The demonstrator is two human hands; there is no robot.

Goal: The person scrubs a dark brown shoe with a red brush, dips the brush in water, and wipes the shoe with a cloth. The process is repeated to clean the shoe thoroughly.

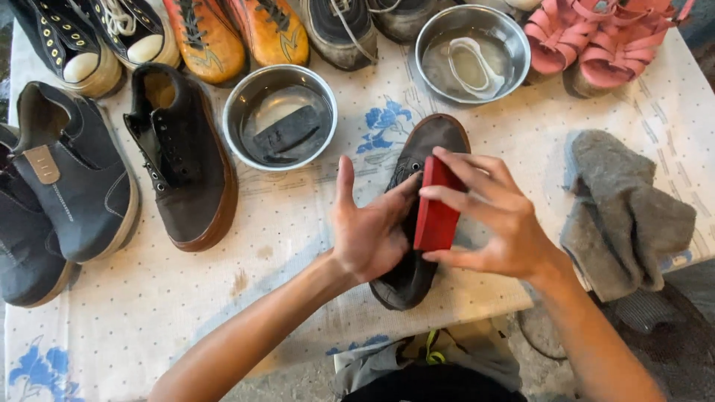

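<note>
The right hand (497,223) was clamped on a red brush (436,208), pressing it to the side of a dark shoe (428,149) that lay in the middle of the cloth (149,298), and the left hand (369,223) had its fingers spread apart and flat on the shoe's other side to keep it from sliding. To do this well, I think the left hand had to push firmly so the shoe did not wobble, and the brush had to move in short rubs, with the bowl (279,115) of dark water close by for a dip.
</note>
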